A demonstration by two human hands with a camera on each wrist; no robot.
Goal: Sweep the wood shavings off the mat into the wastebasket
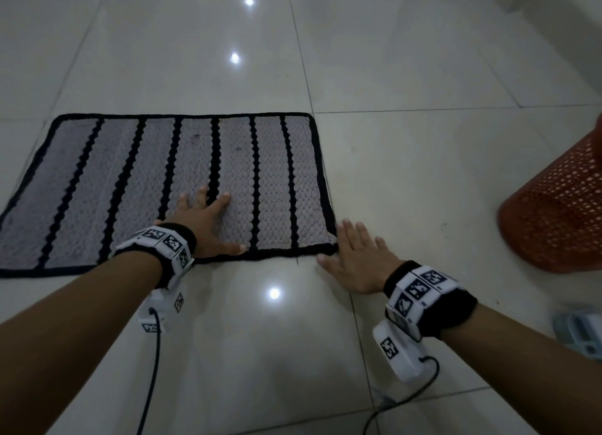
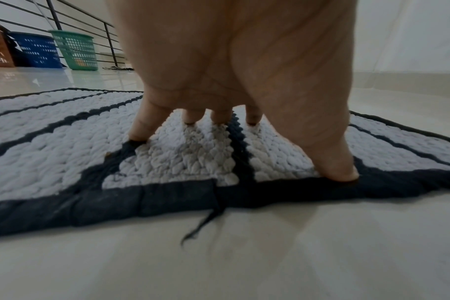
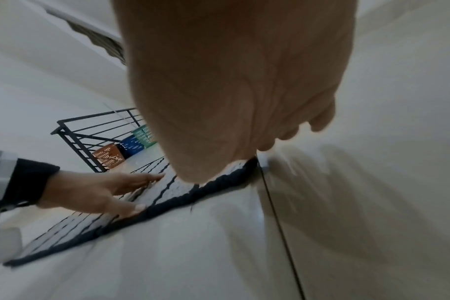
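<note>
left hand (image 1: 208, 221) on mat (image 1: 97, 187) | wastebasket (image 1: 557, 206) right of mat

I had both forearms stretched forward and low, each wrist strapped with a black band and a marker-covered camera block. My left hand (image 1: 204, 221) lay palm-down with fingers (image 2: 141, 130) spread and straight, thumb angled out to the right. My right hand (image 1: 353, 260) was flat as well, fingers together and pointing forward-left, thumb tucked beside them.

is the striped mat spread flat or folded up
Spread flat. The striped mat lies open on the tiled floor, all four edges showing, with the left hand pressing its near edge.
</note>
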